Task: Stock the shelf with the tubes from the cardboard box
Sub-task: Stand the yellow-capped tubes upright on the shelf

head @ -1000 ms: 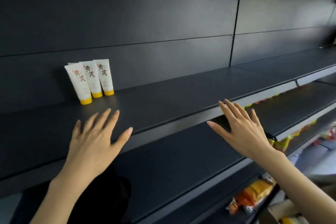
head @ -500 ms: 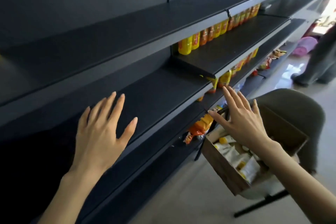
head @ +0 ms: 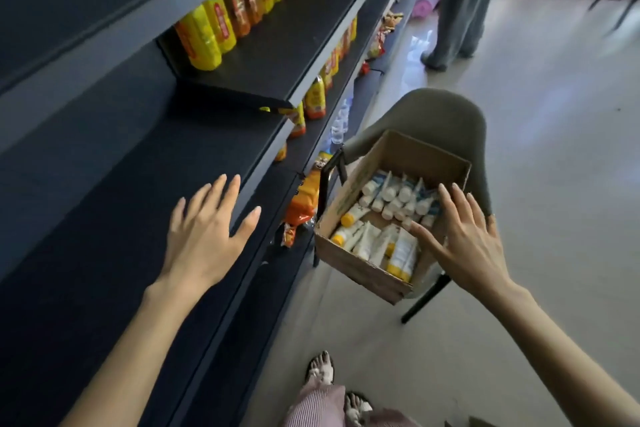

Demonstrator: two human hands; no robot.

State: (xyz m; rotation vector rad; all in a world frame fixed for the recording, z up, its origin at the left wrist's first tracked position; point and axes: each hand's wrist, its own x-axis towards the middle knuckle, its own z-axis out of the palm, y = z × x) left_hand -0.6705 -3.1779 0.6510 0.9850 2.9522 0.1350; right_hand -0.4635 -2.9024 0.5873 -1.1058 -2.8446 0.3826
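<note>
White tubes (head: 398, 199) beneath right grip (head: 467, 239)

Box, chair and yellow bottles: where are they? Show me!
box (head: 356, 267), head view, on its near cardboard wall.
chair (head: 446, 111), head view, on its grey backrest.
bottles (head: 202, 42), head view, on the body of the nearest yellow one on the shelf.

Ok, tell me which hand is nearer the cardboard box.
Right. The right hand is over the cardboard box; the left hand is apart, over the dark shelf.
</note>
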